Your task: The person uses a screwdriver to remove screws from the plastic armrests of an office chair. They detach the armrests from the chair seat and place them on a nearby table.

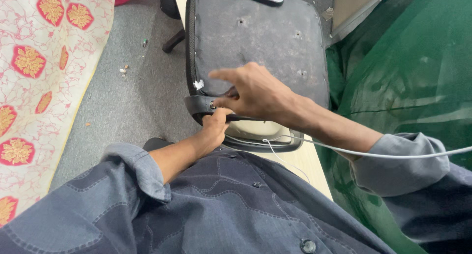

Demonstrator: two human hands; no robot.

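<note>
- The dusty black chair seat [260, 42] lies flat on the pale tabletop [305, 163], its near edge towards the person.
- The right hand [255, 91] rests on that edge, forefinger stretched out, thumb pressed by a small screw [213, 105] in the black armrest bracket [201, 105].
- The left hand [216, 126] is curled shut around the bracket from below, touching the right.
- A white cable [373, 153] crosses the right forearm; green cloth [408, 77] lies beside it.

Open grey floor [132, 101] lies left of the chair seat [255, 37]; green sheet [408, 62] crowds its right.
</note>
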